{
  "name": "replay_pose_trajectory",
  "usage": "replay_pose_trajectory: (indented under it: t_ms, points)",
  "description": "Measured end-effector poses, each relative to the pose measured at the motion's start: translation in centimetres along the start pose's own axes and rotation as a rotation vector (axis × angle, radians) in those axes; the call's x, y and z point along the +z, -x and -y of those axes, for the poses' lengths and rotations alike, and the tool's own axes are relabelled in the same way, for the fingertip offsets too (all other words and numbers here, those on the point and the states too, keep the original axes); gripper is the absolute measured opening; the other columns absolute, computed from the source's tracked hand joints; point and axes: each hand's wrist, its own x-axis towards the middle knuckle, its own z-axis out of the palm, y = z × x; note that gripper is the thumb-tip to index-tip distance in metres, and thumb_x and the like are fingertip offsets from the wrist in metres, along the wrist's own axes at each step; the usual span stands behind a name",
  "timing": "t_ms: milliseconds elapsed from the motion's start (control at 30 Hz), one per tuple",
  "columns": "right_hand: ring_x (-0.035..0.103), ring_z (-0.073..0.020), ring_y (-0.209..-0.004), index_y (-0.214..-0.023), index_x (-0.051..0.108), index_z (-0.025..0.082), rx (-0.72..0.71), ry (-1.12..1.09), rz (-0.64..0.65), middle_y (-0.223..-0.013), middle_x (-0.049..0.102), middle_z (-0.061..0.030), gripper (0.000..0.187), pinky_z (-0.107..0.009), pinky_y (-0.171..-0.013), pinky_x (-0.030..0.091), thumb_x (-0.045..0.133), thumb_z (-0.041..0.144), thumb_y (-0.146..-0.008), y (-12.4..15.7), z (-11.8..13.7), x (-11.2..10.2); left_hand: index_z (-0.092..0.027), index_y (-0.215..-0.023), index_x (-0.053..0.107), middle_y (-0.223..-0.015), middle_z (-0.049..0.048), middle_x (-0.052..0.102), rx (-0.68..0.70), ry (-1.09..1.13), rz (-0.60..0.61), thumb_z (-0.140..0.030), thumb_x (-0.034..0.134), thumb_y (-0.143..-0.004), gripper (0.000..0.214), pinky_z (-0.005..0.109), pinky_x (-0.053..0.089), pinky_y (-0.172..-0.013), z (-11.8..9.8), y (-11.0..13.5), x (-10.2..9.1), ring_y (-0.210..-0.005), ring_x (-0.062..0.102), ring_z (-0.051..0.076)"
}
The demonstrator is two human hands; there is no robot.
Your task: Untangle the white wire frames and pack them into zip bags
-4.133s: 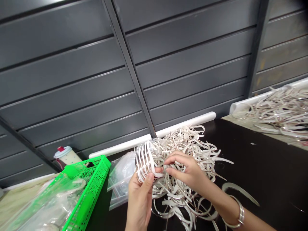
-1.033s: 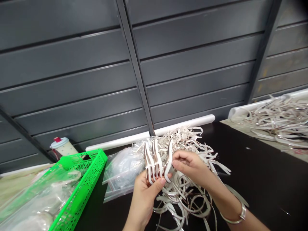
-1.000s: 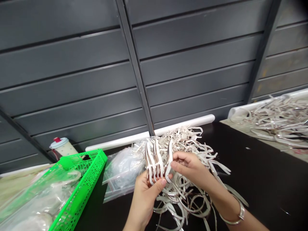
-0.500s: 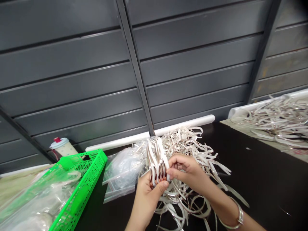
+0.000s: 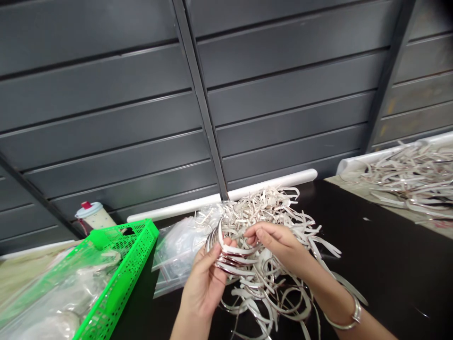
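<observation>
In my left hand [image 5: 208,276] is a bundle of thin curved strips [image 5: 237,259], whitish with shiny silver and copper-toned edges. The thumb presses on the near side of the bundle, whose curved ends fan out to the right. My right hand [image 5: 274,238] is just right of the bundle, its fingers loosely bent and thumb apart; I see nothing held there. Below and behind both hands lies a tangled pile of similar strips [image 5: 272,208]. Clear plastic bags [image 5: 177,250] lie left of the pile.
A green perforated basket [image 5: 116,288] with plastic-wrapped things stands at left, and a lidded cup [image 5: 95,217] is behind it. A white roll [image 5: 276,182] runs along the grey slatted wall [image 5: 283,108]. Another strip pile [image 5: 417,179] lies right, beyond the black tabletop [image 5: 385,269].
My left hand has turned the bundle from upright to lying sideways, its ends now pointing right. The right hand has come off the bundle's side and moved slightly right.
</observation>
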Motion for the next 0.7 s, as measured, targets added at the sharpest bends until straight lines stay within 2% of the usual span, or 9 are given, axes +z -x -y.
replay_pose_trajectory:
  t_ms: [33, 100, 233, 367, 433, 567, 633, 700]
  points:
    - [0.063, -0.0162, -0.078, -0.091, 0.067, 0.016, 0.0, -0.002, 0.013, -0.081, 0.068, -0.0065, 0.031, -0.031, -0.072, 0.052, 0.045, 0.038, -0.092, 0.0, 0.0, -0.1, -0.009, -0.078, 0.067, -0.072, 0.0087, 0.073, -0.033, 0.053, -0.066, 0.004, 0.056, -0.077, 0.017, 0.023, 0.058, -0.065, -0.2, -0.2, 0.1, -0.069, 0.071, 0.018]
    - [0.063, -0.0167, -0.08, -0.091, 0.067, 0.015, -0.004, 0.03, 0.039, -0.084, 0.069, -0.0072, 0.034, -0.031, -0.073, 0.051, 0.043, 0.039, -0.093, -0.1, -0.1, -0.1, -0.007, -0.084, 0.066, -0.072, 0.0101, 0.073, -0.081, 0.112, -0.113, 0.006, 0.049, -0.081, 0.022, 0.023, 0.059, -0.062, -0.5, -0.4, 0.4, -0.067, 0.072, 0.017]
    - [0.061, -0.0155, -0.079, -0.089, 0.067, 0.016, -0.023, 0.151, 0.138, -0.085, 0.067, -0.0055, 0.036, -0.029, -0.073, 0.047, 0.041, 0.04, -0.095, 0.0, 0.0, 0.2, -0.003, -0.088, 0.066, -0.071, 0.0128, 0.073, -0.126, 0.133, -0.082, 0.004, 0.046, -0.085, 0.021, 0.023, 0.06, -0.059, -0.5, -0.4, 0.6, -0.065, 0.072, 0.018]
    - [0.048, -0.0109, -0.059, -0.073, 0.062, 0.016, -0.011, 0.192, 0.276, -0.064, 0.054, 0.0, 0.047, -0.024, -0.056, 0.04, 0.035, 0.046, -0.097, 0.1, 0.0, 0.4, -0.003, -0.085, 0.066, -0.07, 0.0129, 0.073, -0.165, 0.125, -0.082, 0.003, 0.047, -0.086, 0.02, 0.023, 0.06, -0.058, -0.3, -0.3, 0.6, -0.065, 0.072, 0.019]
    - [0.043, -0.0098, -0.054, -0.068, 0.059, 0.015, 0.007, 0.165, 0.343, -0.06, 0.05, 0.0009, 0.051, -0.024, -0.052, 0.036, 0.033, 0.049, -0.097, 0.1, 0.0, 0.2, -0.003, -0.087, 0.066, -0.071, 0.0129, 0.073, -0.174, 0.135, -0.095, 0.003, 0.047, -0.085, 0.02, 0.024, 0.06, -0.058, -0.4, -0.3, 0.6, -0.065, 0.072, 0.019]
    - [0.05, -0.0112, -0.06, -0.073, 0.06, 0.014, 0.034, 0.01, 0.47, -0.067, 0.058, -0.0029, 0.056, -0.025, -0.058, 0.041, 0.029, 0.055, -0.095, 0.0, 0.1, -0.3, -0.002, -0.103, 0.063, -0.072, 0.0112, 0.072, -0.192, 0.157, -0.118, 0.003, 0.046, -0.086, 0.025, 0.024, 0.06, -0.058, -0.5, -0.6, 0.6, -0.066, 0.072, 0.019]
    - [0.052, -0.0118, -0.062, -0.075, 0.061, 0.014, 0.05, -0.026, 0.478, -0.069, 0.058, -0.0034, 0.055, -0.025, -0.059, 0.042, 0.03, 0.056, -0.095, 0.1, 0.1, -0.5, -0.004, -0.108, 0.061, -0.073, 0.0101, 0.073, -0.197, 0.167, -0.124, 0.002, 0.045, -0.086, 0.027, 0.025, 0.06, -0.058, -0.5, -0.7, 0.7, -0.066, 0.072, 0.019]
    - [0.051, -0.0113, -0.06, -0.075, 0.06, 0.014, 0.058, -0.017, 0.469, -0.067, 0.056, -0.0025, 0.055, -0.024, -0.057, 0.04, 0.031, 0.056, -0.094, 0.1, 0.1, -0.6, -0.005, -0.102, 0.064, -0.074, 0.0096, 0.073, -0.191, 0.165, -0.128, 0.002, 0.045, -0.086, 0.025, 0.025, 0.059, -0.059, -0.6, -0.8, 0.6, -0.066, 0.071, 0.018]
